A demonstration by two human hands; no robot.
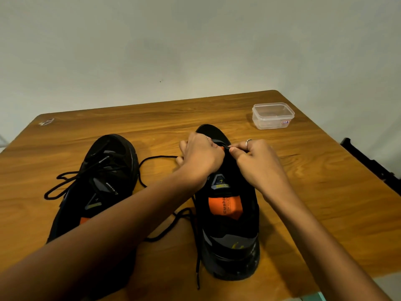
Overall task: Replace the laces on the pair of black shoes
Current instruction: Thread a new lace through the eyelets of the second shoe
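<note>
Lace (158,157) looks limp and light; I'd grip its stiff tip, which my right hand (259,162) pinches while left hand (200,156) grips the right shoe (230,224).

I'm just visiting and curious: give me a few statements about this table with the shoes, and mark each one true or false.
1. Both hands work at the right shoe. True.
2. The left shoe has no lace in it. False: a black lace is threaded through it.
3. The plastic container sits far right on the table. True.
4. The container stands between the two shoes. False: it lies beyond them.
5. The right hand pinches a lace tip. True.
6. The left hand rests flat on the table. False: its grip is on the shoe.
</note>
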